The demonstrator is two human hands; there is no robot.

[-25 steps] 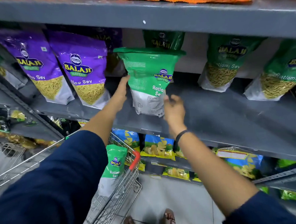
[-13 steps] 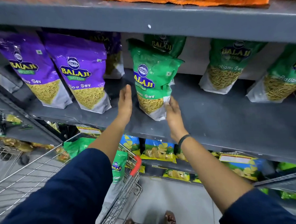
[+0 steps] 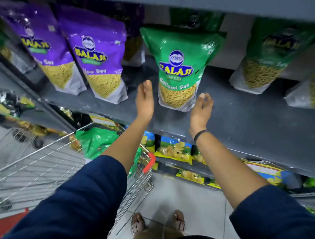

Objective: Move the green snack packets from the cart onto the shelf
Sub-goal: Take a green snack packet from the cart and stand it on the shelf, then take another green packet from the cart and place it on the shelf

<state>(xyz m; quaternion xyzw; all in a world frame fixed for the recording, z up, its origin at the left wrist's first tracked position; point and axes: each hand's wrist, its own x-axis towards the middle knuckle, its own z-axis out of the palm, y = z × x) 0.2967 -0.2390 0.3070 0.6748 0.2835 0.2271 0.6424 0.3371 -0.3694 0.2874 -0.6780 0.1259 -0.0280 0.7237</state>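
Fingers of both hands, left hand (image 3: pixel 144 101) and right hand (image 3: pixel 201 107), are hanging open and empty at eight and four o'clock of the upright green plastic snack packet (image 3: pixel 181 66) on the grey metal shelf (image 3: pixel 245 125), ideally steadying it before letting go.

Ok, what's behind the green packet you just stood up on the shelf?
Directly behind the green packet stands another dark green packet, only its top showing, then the grey back panel. Its lower part, and anything further back, is covered. Both hands are off the packet.
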